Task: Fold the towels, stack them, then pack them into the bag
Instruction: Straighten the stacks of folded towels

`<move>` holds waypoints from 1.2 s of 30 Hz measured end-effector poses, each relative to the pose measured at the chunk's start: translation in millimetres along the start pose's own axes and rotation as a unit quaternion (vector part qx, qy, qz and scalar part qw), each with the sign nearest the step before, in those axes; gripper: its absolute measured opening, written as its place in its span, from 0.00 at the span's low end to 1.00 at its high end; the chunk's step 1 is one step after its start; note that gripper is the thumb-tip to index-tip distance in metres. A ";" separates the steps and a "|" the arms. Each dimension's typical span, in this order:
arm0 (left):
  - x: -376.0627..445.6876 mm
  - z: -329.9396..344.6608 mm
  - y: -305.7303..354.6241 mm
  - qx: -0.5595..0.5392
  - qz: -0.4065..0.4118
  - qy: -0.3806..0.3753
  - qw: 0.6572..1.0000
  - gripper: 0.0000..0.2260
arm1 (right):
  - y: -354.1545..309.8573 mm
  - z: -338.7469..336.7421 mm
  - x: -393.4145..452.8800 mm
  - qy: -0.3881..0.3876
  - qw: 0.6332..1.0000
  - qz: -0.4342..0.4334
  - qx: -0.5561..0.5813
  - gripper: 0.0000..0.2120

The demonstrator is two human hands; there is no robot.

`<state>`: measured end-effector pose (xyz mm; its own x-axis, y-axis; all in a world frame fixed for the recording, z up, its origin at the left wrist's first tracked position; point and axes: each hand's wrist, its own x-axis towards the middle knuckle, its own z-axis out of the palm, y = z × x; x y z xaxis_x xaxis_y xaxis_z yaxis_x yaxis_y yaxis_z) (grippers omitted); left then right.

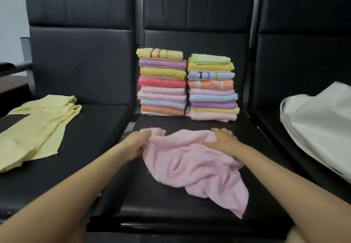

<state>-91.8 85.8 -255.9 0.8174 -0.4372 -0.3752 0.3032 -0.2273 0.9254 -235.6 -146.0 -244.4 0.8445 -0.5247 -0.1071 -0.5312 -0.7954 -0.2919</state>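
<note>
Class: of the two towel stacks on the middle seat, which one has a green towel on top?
The right stack: its top towel is green, while the left stack is topped by a striped yellow one.

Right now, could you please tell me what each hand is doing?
Left hand: closed, gripping the far left edge of the pink towel.
Right hand: open, fingers resting flat on the same towel.

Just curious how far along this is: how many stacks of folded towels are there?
2. The left stack and the right stack stand side by side at the back of the middle seat, behind the unfolded pink towel.
</note>
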 end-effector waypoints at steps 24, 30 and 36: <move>1.9 -24.9 23.5 -0.143 0.191 0.014 0.971 0.19 | -13.4 -17.0 -16.7 -0.170 0.809 -0.111 0.551 0.03; 0.5 -29.5 20.7 -0.161 0.200 0.010 0.967 0.21 | -7.6 -15.4 -19.7 -0.154 0.906 -0.133 0.371 0.05; -3.7 -14.0 33.3 -0.171 0.187 -0.081 0.964 0.11 | -18.9 -3.7 -22.9 -0.133 0.967 -0.196 0.093 0.11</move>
<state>-77.9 92.0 -222.9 0.8220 -0.5694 0.0102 0.1692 0.2614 0.9503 -245.2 -120.0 -232.8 0.9793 -0.0774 -0.1869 -0.1658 -0.8364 -0.5224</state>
